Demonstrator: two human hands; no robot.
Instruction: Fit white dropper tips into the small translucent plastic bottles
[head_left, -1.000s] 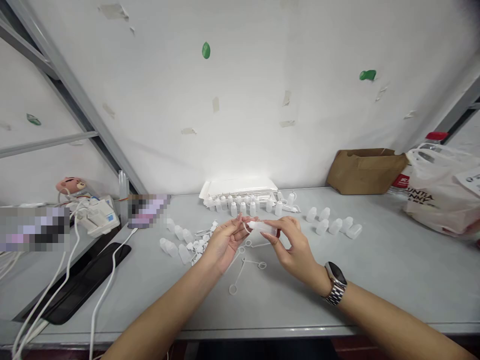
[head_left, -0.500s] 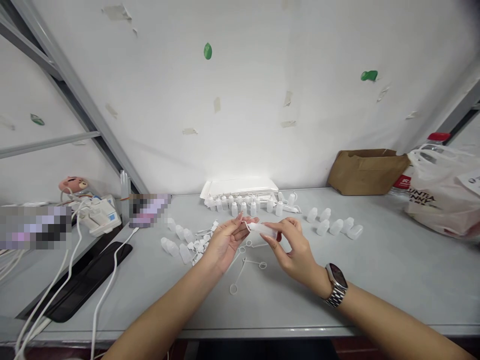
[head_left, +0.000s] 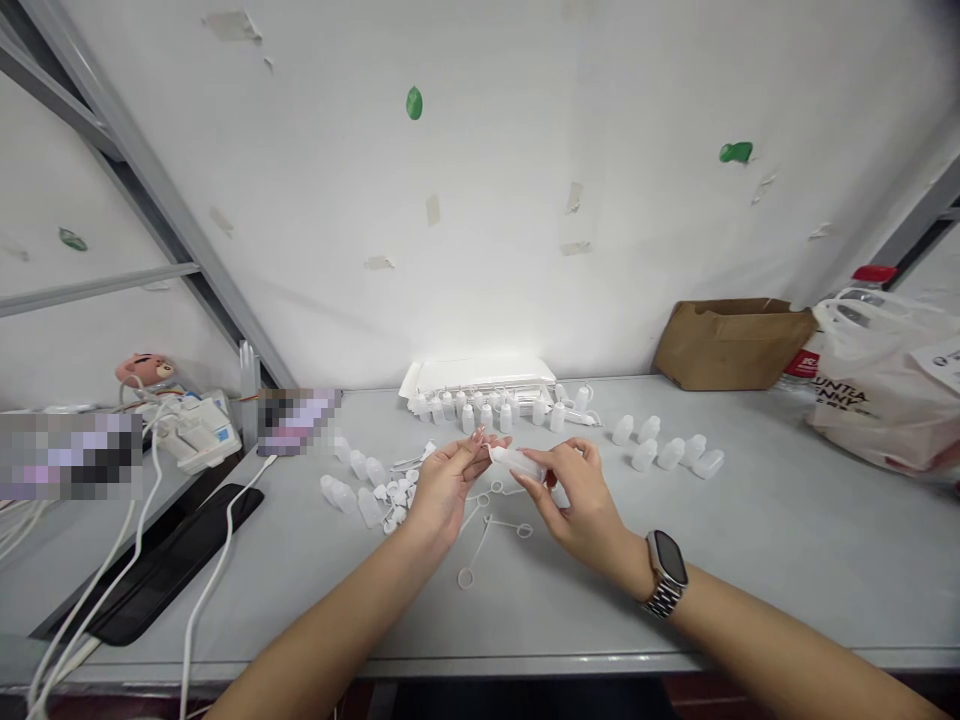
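Observation:
Between both hands lies a translucent white bottle, tilted nearly flat. My right hand grips its base end between thumb and fingers. My left hand is closed at the neck end, thumb and fingers pinching a small white piece that is partly hidden. White ring-ended strips lie on the table below the hands. Left of my left hand are small white caps and loose bottles. Behind the hands, several capped bottles stand in rows before a white tray.
Loose bottles rest on the grey table at right. A brown box and plastic bag are farther right. At left are a black tray-like object, white cables and a phone-like blurred item.
The bottle and my right hand have moved slightly left, bringing the bottle's neck closer to my left fingers. My right wrist has shifted left too.

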